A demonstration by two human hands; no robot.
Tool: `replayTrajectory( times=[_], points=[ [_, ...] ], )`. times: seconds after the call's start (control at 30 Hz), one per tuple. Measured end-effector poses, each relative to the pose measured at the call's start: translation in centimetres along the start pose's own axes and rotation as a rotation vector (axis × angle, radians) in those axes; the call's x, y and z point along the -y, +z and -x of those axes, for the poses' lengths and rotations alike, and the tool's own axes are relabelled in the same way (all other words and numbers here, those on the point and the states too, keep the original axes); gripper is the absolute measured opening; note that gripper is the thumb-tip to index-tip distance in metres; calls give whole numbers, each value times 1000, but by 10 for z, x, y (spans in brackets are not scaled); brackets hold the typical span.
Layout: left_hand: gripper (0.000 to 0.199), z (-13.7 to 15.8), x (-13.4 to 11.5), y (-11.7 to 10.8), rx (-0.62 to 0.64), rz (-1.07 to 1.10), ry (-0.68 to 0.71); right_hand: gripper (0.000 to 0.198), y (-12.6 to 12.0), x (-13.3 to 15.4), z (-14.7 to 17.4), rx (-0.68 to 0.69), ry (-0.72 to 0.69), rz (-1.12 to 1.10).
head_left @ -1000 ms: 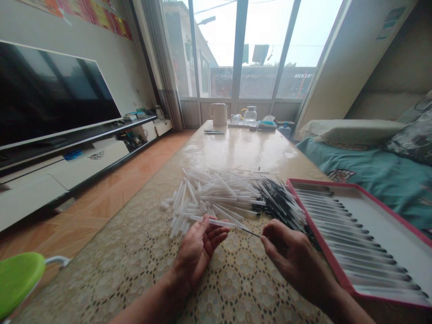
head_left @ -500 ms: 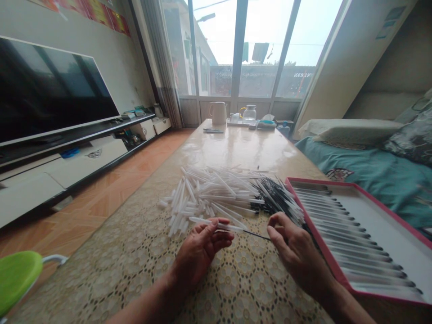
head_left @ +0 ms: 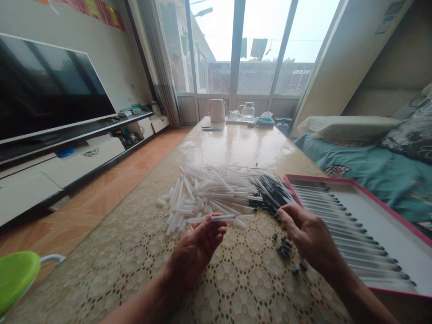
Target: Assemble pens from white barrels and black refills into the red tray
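Observation:
My left hand is closed on a translucent white pen barrel, which lies nearly level between thumb and fingers and has a thin dark refill inside. My right hand has its thumb and fingers drawn together at the near edge of a heap of black pen refills; what they hold, if anything, is hidden. Beneath that hand, small black plugs lie scattered on the patterned tablecloth. A big pile of loose white barrels spreads beyond my left hand.
On the right, a red-rimmed box holds a row of pens with black ends. A pitcher, a glass jug and a tissue pack stand at the table's far end. A green stool is at lower left.
The dark refill has gone into the barrel in my left hand. My right hand has let go of it and moved right to the refill heap, uncovering the small black plugs.

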State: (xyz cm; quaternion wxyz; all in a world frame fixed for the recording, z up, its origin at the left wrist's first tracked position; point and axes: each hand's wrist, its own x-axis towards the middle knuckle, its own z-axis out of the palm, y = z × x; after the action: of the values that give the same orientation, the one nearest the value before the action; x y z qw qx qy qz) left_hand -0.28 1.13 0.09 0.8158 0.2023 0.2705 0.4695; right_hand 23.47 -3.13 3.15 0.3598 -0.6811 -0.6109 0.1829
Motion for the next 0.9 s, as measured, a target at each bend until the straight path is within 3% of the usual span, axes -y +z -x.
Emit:
replayTrajectory(
  times=[0.1, 0.23, 0.47, 0.57, 0.77, 0.9],
  points=[
    [14, 0, -4, 1, -54, 51, 36, 13, -11, -21, -7, 116, -63, 254],
    [15, 0, -2, 1, -69, 12, 47, 11, -5, -31, -4, 252, -183, 323],
    [17, -2, 5, 3, -25, -189, -11, 6, 5, -29, -4, 266, -205, 362],
    [20, -3, 7, 3, -7, -266, -3, 8, 10, -20, -4, 243, -201, 195],
    [21, -3, 8, 2, 4, -302, -3, 9, 33, 10, 10, 310, -32, -387],
    [20, -4, 7, 3, 22, -302, -4, 11, 44, 16, 15, 288, -1, -555]
  ],
)
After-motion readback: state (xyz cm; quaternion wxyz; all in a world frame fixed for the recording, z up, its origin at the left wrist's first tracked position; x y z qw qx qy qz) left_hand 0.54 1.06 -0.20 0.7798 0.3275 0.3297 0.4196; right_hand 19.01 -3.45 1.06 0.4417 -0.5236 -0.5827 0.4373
